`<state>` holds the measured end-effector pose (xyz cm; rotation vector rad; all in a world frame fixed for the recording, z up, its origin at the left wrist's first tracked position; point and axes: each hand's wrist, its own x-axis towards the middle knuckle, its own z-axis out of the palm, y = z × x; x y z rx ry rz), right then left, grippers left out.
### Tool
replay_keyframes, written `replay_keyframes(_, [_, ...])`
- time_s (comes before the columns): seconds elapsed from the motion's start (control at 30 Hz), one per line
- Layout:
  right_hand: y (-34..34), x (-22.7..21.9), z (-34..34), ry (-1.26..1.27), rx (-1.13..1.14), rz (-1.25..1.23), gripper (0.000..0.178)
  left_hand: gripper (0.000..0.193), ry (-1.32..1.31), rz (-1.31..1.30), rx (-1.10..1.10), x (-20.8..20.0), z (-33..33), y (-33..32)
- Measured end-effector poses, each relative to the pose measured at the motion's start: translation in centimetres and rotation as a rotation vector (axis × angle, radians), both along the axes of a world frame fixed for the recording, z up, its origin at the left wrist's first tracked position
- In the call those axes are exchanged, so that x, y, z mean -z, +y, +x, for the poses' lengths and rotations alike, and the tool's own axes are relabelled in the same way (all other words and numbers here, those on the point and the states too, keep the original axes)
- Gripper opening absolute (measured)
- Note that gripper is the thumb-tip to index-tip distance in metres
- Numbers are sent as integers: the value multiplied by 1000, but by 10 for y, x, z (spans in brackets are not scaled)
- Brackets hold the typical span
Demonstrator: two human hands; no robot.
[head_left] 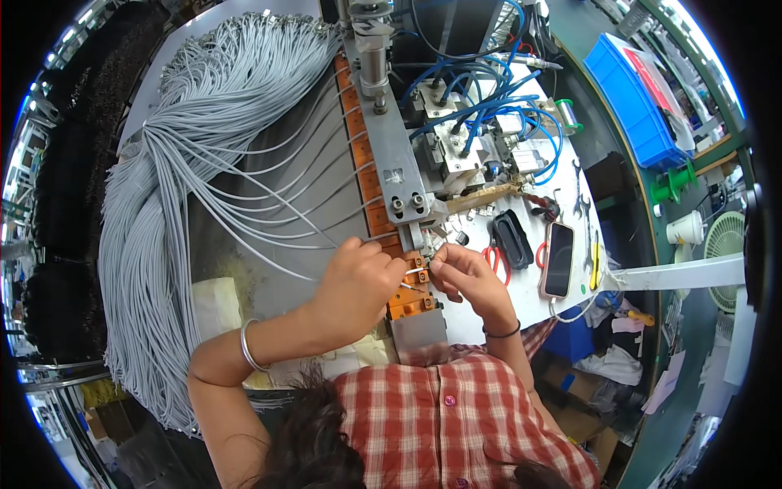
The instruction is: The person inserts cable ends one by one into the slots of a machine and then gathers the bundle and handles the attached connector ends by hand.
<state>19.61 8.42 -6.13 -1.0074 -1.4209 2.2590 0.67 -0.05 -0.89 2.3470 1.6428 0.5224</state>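
Over the near end of a long orange fixture strip (375, 213), my left hand (356, 285) is closed on a grey cable, its pale end (416, 270) poking out toward the right. Just to the right, my right hand (474, 281) pinches at that cable's tip with thumb and forefinger; what lies between these fingers is too small to make out. Orange clamp blocks (412, 305) with dark screws sit directly below the fingertips. Several more grey cables (269, 198) run from a large bundle (147, 277) on the left into the strip.
A metal press (391, 155) with blue air hoses (489, 106) rises beyond my hands. On the white table to the right lie a black tray (511, 239), red-handled scissors (494, 262), a phone (558, 259), wrenches (586, 220) and a yellow cutter (595, 262). A blue crate (623, 106) stands farther right.
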Motion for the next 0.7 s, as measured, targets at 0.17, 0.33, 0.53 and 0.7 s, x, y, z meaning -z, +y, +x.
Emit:
replay_keyframes(0.17, [1, 8, 3, 18, 41, -61, 10, 12, 22, 72, 11, 3, 1, 4])
replay_keyframes(0.33, [-18, 1, -8, 94, 281, 370, 8, 14, -83, 126, -1, 1, 1, 4])
replay_keyframes(0.53, [-19, -4, -4, 110, 297, 333, 9, 12, -139, 129, 33, 1, 0, 0])
replay_keyframes(0.7, [-19, -10, -3, 120, 350, 278, 8, 10, -39, 122, -9, -4, 1, 0])
